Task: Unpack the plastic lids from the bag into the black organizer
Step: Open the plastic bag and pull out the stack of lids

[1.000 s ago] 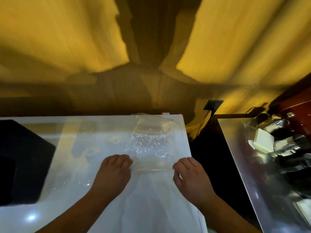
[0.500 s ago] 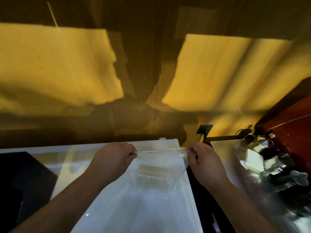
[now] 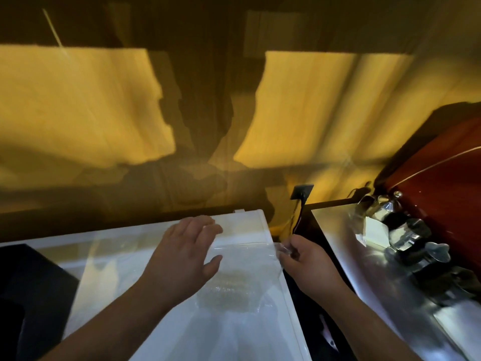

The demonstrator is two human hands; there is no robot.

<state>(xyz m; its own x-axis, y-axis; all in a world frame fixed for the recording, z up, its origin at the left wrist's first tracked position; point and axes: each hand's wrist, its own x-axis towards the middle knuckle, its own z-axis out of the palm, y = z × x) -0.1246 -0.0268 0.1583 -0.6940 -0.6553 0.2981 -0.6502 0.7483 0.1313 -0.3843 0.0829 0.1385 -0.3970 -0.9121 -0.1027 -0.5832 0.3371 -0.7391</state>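
Note:
A clear plastic bag [image 3: 244, 259] hangs over the white table [image 3: 161, 329], with a stack of clear plastic lids [image 3: 231, 287] inside its lower part. My right hand [image 3: 304, 264] pinches the bag's right top corner near the table's right edge. My left hand [image 3: 184, 259] is spread with straight fingers at the bag's left side, apart from its rim. The black organizer [image 3: 28, 295] sits at the left edge of the table, only partly in view.
A wooden wall rises behind the table. To the right is a dark gap with a wall socket [image 3: 302, 192] and cable, then a steel counter [image 3: 377, 295] with metal jugs [image 3: 406, 233] beside a red machine [image 3: 447, 194].
Both hands lifted the bag by its top edge from lying flat. My left hand has since let go and spread its fingers; my right hand still holds the corner.

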